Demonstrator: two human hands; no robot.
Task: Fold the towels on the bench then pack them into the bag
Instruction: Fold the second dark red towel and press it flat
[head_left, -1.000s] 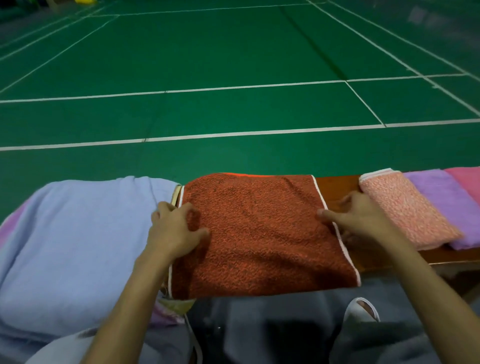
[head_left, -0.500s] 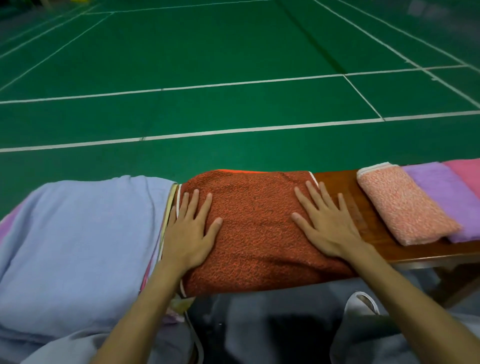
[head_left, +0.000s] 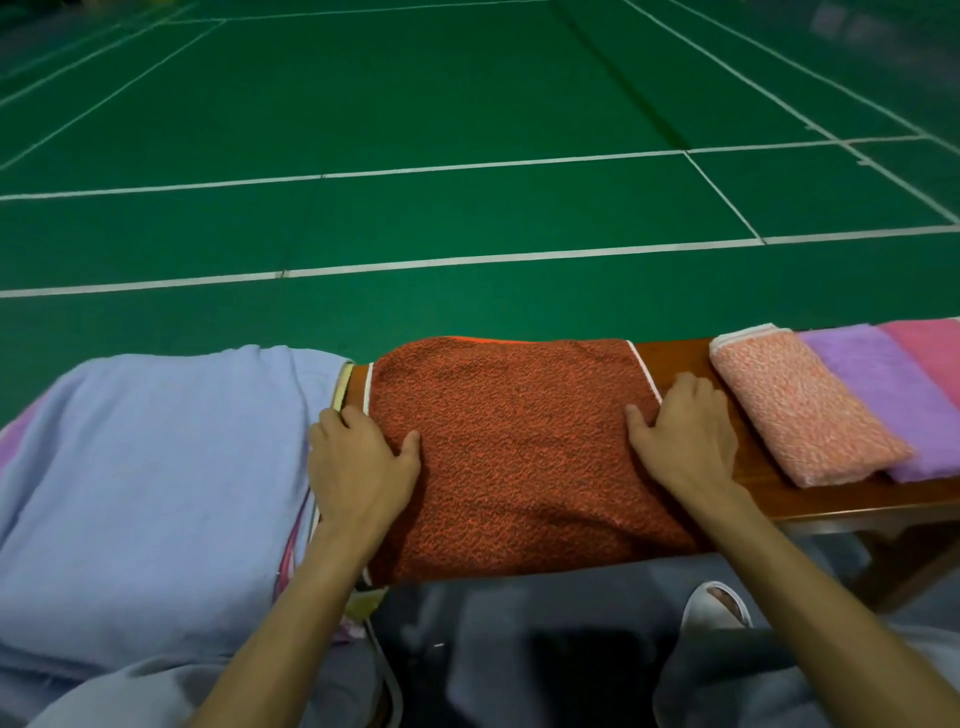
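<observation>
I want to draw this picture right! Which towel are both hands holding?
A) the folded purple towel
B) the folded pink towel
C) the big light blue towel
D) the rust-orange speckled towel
D: the left hand and the right hand each hold a side edge of the rust-orange speckled terry towel lying on the brown wooden bench.

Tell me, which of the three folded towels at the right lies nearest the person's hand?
The speckled peach towel, leftmost of the three and closest to the right hand; the purple towel and pink towel lie beyond it.
</observation>
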